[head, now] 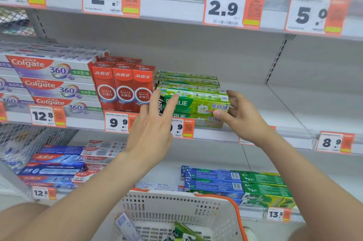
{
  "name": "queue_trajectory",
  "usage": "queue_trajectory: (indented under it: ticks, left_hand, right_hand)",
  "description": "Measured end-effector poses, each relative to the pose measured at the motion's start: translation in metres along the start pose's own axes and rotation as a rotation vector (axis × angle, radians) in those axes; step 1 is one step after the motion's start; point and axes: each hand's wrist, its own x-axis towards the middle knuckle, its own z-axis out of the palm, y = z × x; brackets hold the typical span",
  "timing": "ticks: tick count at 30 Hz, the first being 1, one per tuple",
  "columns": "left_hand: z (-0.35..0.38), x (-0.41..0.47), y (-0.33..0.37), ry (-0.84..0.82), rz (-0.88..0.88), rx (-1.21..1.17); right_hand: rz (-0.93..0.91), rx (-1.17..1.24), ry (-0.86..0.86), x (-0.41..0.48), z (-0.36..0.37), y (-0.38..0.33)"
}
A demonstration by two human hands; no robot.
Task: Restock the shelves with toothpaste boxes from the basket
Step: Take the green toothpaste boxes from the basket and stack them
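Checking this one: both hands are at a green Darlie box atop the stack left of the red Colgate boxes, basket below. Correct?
No. The head view shows the green Darlie box atop the stack right of the red Colgate boxes, not left. The left hand and right hand are at it, the basket below.

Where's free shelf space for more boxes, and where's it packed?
Free: middle shelf right of the green Darlie stack, beyond the right hand. Also the lower shelf between the blue-and-red pile and the blue boxes. Crowded: Colgate 360 boxes, red boxes and the green stack run side by side.
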Motion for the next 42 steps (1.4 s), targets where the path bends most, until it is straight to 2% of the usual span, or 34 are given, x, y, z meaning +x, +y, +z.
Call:
queue_trajectory:
  ticks: [4, 8, 10, 26, 28, 30, 32, 33, 34, 37, 39, 41, 42]
  left_hand:
    - [0.005, 0.002, -0.002, 0.021, 0.013, 0.037]
    - [0.012, 0.000, -0.002, 0.042, 0.022, 0.055]
    - [0.014, -0.001, -0.002, 0.055, 0.028, 0.060]
    - [0.009, -0.010, -0.010, 0.078, 0.063, 0.011]
    - [0.005, -0.012, -0.007, 0.128, 0.089, -0.019]
    - [0.004, -0.016, -0.002, 0.193, 0.128, -0.088]
    - [0.008, -0.027, 0.006, 0.157, 0.148, -0.129]
    - [0.011, -0.033, 0.011, 0.071, 0.136, -0.140]
    - [0.016, -0.041, 0.016, -0.051, 0.107, -0.162]
    - [0.042, -0.068, 0.024, -0.528, 0.019, -0.257]
    - [0.070, -0.088, 0.025, -0.862, 0.073, -0.231]
    - [0.105, -0.111, 0.025, -1.129, 0.142, -0.178]
    - [0.125, -0.123, 0.026, -1.211, 0.167, -0.151]
  right_hand:
    - [-0.062, -0.084, -0.019, 0.004, -0.001, 0.000]
    - [0.019, -0.195, 0.177, 0.004, -0.002, -0.004]
    - [0.026, -0.219, 0.219, 0.003, -0.001, -0.004]
    - [-0.012, -0.342, 0.164, -0.010, 0.002, -0.004]
    - [0.007, -0.449, 0.239, -0.012, 0.005, -0.007]
    - [-0.019, -0.545, 0.401, -0.019, 0.008, -0.016]
    - [-0.077, -0.646, 0.469, -0.034, 0.017, -0.031]
    - [-0.068, -0.697, 0.399, -0.043, 0.024, -0.037]
    - [-0.034, -0.741, 0.257, -0.053, 0.033, -0.042]
    - [0.084, -0.871, -0.361, -0.083, 0.063, -0.034]
    - [0.098, -1.001, -0.701, -0.100, 0.077, -0.023]
    - [0.069, -1.104, -0.905, -0.113, 0.088, -0.007]
    - [0.075, -1.135, -0.958, -0.118, 0.092, 0.001]
